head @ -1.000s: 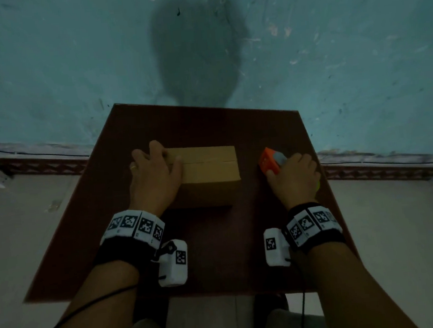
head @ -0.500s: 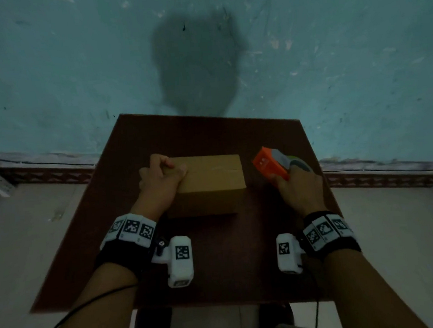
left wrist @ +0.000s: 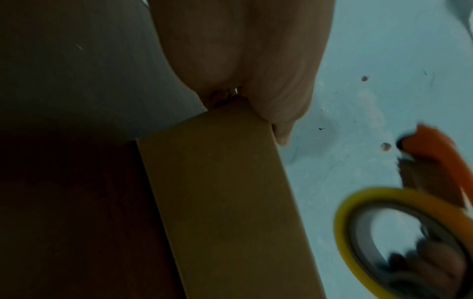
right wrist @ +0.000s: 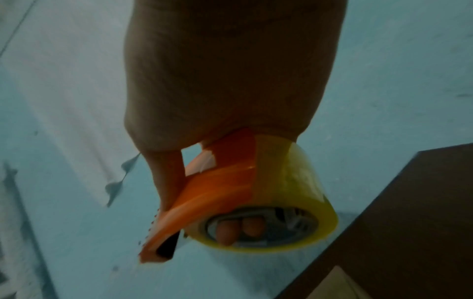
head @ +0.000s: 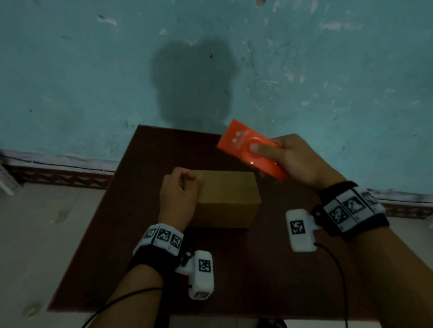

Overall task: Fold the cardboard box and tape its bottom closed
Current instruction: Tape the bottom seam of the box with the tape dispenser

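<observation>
One cardboard box (head: 227, 197), one tape dispenser (head: 251, 150) — right hand (head: 297, 160) grips it, now lifted off the table (head: 113, 251); left hand (head: 179, 196), fingers curled, pinning the box's edge.

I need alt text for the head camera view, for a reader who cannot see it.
A person's right hand holds an orange tape dispenser in the air above a dark brown table, while the left hand, fingers curled, rests on the left end of a closed cardboard box. A worn teal wall stands behind.
</observation>
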The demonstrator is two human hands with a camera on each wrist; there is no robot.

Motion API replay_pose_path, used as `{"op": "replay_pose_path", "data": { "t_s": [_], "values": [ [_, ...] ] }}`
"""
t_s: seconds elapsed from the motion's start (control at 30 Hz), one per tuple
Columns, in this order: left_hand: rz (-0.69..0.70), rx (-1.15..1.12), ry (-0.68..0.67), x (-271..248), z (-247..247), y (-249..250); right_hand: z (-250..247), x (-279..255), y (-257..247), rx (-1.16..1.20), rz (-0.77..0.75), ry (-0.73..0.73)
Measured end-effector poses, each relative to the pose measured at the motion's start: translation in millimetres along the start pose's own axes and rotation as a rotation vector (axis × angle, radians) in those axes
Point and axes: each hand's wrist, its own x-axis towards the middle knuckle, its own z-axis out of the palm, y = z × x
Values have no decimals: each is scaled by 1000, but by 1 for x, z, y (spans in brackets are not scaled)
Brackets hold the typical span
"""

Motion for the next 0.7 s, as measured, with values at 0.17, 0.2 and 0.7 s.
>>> {"op": "replay_pose_path", "data": {
  "t_s": [0.17,0.2,0.7],
  "values": [
    [-23,-43,35,2,1,1,24,31,-24,-199,42,-209],
    [-37,-54,24,2,1,2,28,35,-27,-198,53,-241],
    [-310,-777,-221,8,-43,14,52,81,-37,-274,169,-392]
  ]
}}
